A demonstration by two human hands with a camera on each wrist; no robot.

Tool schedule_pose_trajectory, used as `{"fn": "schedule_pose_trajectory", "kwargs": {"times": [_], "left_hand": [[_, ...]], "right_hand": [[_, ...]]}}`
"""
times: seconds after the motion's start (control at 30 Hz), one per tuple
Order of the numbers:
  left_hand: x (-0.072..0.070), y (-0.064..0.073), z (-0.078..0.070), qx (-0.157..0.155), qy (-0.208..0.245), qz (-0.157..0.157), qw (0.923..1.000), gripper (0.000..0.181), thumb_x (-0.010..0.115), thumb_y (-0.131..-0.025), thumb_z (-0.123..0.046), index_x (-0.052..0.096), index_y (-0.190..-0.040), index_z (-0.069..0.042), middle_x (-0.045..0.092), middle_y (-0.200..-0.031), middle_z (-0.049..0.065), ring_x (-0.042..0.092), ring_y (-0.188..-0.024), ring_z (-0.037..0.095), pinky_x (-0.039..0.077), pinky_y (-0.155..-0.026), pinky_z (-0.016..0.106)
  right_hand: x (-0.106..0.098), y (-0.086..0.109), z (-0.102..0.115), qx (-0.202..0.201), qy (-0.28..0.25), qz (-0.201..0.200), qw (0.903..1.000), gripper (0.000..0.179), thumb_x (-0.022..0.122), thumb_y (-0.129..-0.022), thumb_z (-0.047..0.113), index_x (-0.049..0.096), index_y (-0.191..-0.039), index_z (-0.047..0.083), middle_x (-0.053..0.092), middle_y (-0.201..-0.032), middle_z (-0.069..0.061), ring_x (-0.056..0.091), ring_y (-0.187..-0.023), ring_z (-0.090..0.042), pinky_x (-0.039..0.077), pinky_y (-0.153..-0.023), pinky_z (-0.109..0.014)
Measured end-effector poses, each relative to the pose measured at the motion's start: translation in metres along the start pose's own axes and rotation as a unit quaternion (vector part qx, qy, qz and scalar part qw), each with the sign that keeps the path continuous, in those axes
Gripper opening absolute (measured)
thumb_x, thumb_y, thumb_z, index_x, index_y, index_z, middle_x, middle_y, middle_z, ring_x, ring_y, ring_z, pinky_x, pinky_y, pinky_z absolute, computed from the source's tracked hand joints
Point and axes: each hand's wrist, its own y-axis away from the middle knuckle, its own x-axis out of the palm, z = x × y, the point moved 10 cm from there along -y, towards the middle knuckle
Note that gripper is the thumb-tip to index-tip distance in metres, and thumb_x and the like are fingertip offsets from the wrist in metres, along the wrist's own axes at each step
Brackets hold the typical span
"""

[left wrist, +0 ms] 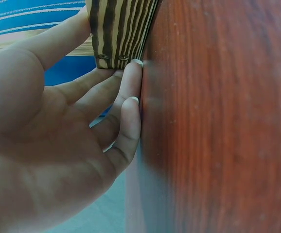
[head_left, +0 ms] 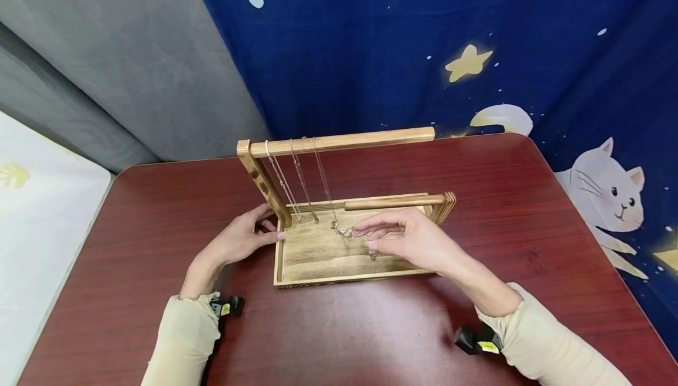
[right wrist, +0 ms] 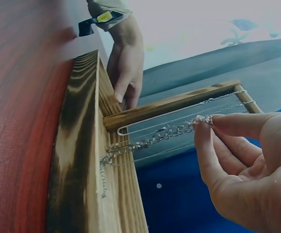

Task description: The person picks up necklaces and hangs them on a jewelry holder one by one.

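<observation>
A wooden jewelry stand (head_left: 339, 261) has a shallow tray, a left post (head_left: 266, 186) and a raised bar (head_left: 349, 140). My left hand (head_left: 241, 239) holds the tray's left end, its thumb on the rim and fingers at the striped wood side (left wrist: 118, 36). Over the tray, my right hand (head_left: 410, 236) pinches a silver chain bracelet (right wrist: 165, 133) between thumb and index finger. The bracelet droops from the fingertips toward the tray; its far part lies by the rim in the right wrist view. Thin necklaces (head_left: 298, 174) hang from the bar's left part.
A lower, shorter wooden bar (head_left: 394, 202) runs along the tray's back from a post at the right end. The stand stands on a reddish-brown table (head_left: 339, 333). Behind it hang a grey curtain (head_left: 132, 62) and a blue patterned curtain (head_left: 371, 50).
</observation>
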Motion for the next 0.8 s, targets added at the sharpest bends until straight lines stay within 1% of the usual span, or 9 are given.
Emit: {"fn": "schedule_pose_trajectory", "kwargs": {"times": [0.2, 0.27, 0.4, 0.47, 0.53, 0.63, 0.7, 0.8], "left_hand": [[-0.001, 0.001, 0.000, -0.003, -0.003, 0.002, 1.0000, 0.069, 0.072, -0.093, -0.032, 0.042, -0.146, -0.001, 0.069, -0.102, 0.008, 0.063, -0.091, 0.017, 0.047, -0.077, 0.032], [-0.001, 0.001, -0.001, -0.001, -0.003, 0.003, 1.0000, 0.069, 0.072, -0.093, -0.031, 0.041, -0.146, 0.001, 0.069, -0.102, 0.008, 0.063, -0.091, 0.017, 0.047, -0.077, 0.032], [-0.001, 0.001, -0.001, 0.000, -0.007, 0.002, 1.0000, 0.071, 0.072, -0.093, -0.032, 0.040, -0.147, 0.002, 0.069, -0.102, 0.008, 0.064, -0.092, 0.017, 0.047, -0.077, 0.032], [-0.001, 0.001, -0.001, -0.003, -0.007, 0.001, 1.0000, 0.071, 0.073, -0.092, -0.033, 0.041, -0.147, 0.000, 0.069, -0.102, 0.007, 0.064, -0.093, 0.018, 0.047, -0.078, 0.033], [-0.001, 0.001, 0.001, -0.007, -0.007, 0.002, 0.9999, 0.071, 0.073, -0.092, -0.034, 0.042, -0.147, -0.003, 0.069, -0.102, 0.007, 0.064, -0.094, 0.018, 0.047, -0.080, 0.035], [-0.001, 0.001, 0.002, -0.011, -0.007, 0.002, 0.9999, 0.069, 0.073, -0.092, -0.033, 0.042, -0.147, -0.006, 0.069, -0.102, 0.006, 0.064, -0.094, 0.017, 0.047, -0.083, 0.036], [-0.001, 0.001, 0.002, -0.012, -0.006, 0.003, 0.9999, 0.070, 0.074, -0.092, -0.033, 0.042, -0.148, -0.005, 0.069, -0.101, 0.007, 0.064, -0.094, 0.018, 0.047, -0.082, 0.035], [-0.002, 0.001, 0.002, -0.012, -0.005, 0.003, 0.9999, 0.072, 0.073, -0.092, -0.034, 0.041, -0.147, -0.002, 0.069, -0.101, 0.008, 0.064, -0.093, 0.018, 0.048, -0.081, 0.035]], "right_hand": [[-0.002, 0.003, 0.007, -0.009, -0.029, 0.002, 0.9995, 0.031, 0.071, -0.090, 0.003, 0.071, -0.121, 0.006, 0.074, -0.106, -0.006, 0.069, -0.102, -0.030, 0.055, -0.082, -0.030], [-0.004, 0.004, 0.010, -0.015, -0.031, -0.001, 0.9994, 0.031, 0.071, -0.090, 0.004, 0.071, -0.121, 0.007, 0.074, -0.107, -0.005, 0.069, -0.101, -0.028, 0.055, -0.081, -0.030], [-0.008, 0.006, 0.019, -0.031, -0.032, 0.000, 0.9990, 0.031, 0.070, -0.090, 0.003, 0.071, -0.121, 0.006, 0.073, -0.109, -0.008, 0.069, -0.099, -0.022, 0.055, -0.081, -0.029], [-0.011, 0.006, 0.025, -0.040, -0.029, -0.001, 0.9988, 0.030, 0.070, -0.090, 0.003, 0.071, -0.120, 0.005, 0.073, -0.109, -0.009, 0.069, -0.099, -0.023, 0.055, -0.081, -0.030], [-0.013, 0.006, 0.030, -0.046, -0.028, -0.004, 0.9985, 0.029, 0.071, -0.090, 0.003, 0.071, -0.119, 0.006, 0.073, -0.110, -0.009, 0.069, -0.099, -0.026, 0.055, -0.081, -0.030], [-0.017, 0.006, 0.034, -0.040, -0.035, -0.010, 0.9985, 0.026, 0.072, -0.090, 0.004, 0.072, -0.116, 0.006, 0.073, -0.109, -0.008, 0.069, -0.100, -0.029, 0.055, -0.081, -0.031], [-0.020, 0.008, 0.036, -0.033, -0.048, -0.015, 0.9982, 0.026, 0.072, -0.090, 0.004, 0.072, -0.116, 0.005, 0.072, -0.110, -0.008, 0.069, -0.101, -0.031, 0.055, -0.082, -0.032], [-0.025, 0.012, 0.041, -0.033, -0.053, -0.026, 0.9977, 0.026, 0.072, -0.090, 0.005, 0.072, -0.115, 0.005, 0.072, -0.110, -0.010, 0.069, -0.101, -0.030, 0.055, -0.083, -0.033]]}}
